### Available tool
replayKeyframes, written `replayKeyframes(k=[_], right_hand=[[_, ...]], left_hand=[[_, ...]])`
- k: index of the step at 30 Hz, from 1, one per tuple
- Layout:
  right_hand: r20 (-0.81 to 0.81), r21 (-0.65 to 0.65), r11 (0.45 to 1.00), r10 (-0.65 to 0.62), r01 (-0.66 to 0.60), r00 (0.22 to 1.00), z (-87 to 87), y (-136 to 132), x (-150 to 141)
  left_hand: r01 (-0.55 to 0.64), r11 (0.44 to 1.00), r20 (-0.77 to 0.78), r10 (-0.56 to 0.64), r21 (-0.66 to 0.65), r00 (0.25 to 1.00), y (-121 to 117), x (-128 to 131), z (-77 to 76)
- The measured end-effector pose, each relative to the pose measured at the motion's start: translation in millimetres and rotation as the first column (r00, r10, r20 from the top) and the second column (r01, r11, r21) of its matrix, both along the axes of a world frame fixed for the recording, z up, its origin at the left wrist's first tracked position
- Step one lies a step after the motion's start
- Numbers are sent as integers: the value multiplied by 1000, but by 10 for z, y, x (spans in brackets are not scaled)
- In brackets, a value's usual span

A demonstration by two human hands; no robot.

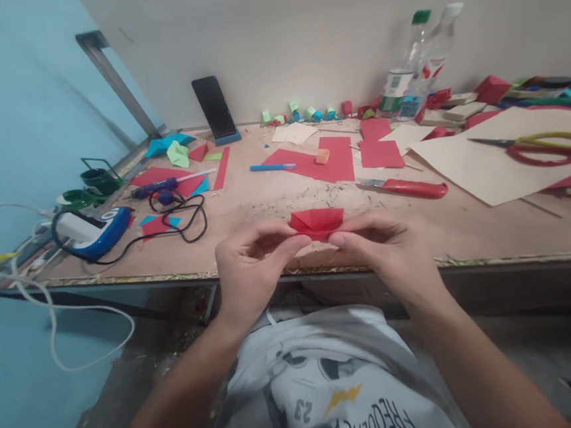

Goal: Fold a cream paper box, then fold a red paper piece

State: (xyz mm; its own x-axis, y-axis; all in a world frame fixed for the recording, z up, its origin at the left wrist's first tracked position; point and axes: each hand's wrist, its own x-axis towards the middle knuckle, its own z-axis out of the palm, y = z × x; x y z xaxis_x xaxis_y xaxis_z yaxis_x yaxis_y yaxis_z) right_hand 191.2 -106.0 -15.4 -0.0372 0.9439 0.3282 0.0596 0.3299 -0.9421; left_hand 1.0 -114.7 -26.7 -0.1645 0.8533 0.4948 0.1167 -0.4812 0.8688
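A small folded piece of red paper (317, 222) is held up just above the table's front edge, its creases meeting near the middle. My left hand (254, 263) pinches its left end between thumb and fingers. At the right end, my right hand (393, 248) grips it the same way, with both thumbs on the near side. Beyond the hands lie a red-handled knife (413, 187), a blue pen (272, 167) and flat red paper (335, 159) with a small orange folded piece (322, 156) on it.
Scissors (534, 145) rest on cream paper (491, 163) at the right. Two plastic bottles (399, 84) and a phone (213, 107) stand along the back. On the left are a glue gun (163, 187), black cable, a blue-and-white device (102, 233) and green cups (100, 180).
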Motion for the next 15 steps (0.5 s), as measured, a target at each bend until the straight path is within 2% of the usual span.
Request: replayKeyframes(k=[3,7,9,11,15], right_hand=[[-61,-3,1000,27,-27,998,12,-7,-12],[-235,-53,978,186,-203,954,15,-29,-24],[-182,-91,958,251,-271,951,20,-36,-19],[-64,-118,949,288,-294,956,27,-37,-7],[27,-70,960,273,-271,962,23,-33,17]], left_hand=[[24,1000,64,-25,17,998,-12,38,8],[-21,991,-58,29,130,998,-73,78,35],[16,979,-152,15,202,988,-102,79,58],[93,969,-205,-46,228,978,-120,69,85],[223,967,-101,-211,124,972,-119,35,116]])
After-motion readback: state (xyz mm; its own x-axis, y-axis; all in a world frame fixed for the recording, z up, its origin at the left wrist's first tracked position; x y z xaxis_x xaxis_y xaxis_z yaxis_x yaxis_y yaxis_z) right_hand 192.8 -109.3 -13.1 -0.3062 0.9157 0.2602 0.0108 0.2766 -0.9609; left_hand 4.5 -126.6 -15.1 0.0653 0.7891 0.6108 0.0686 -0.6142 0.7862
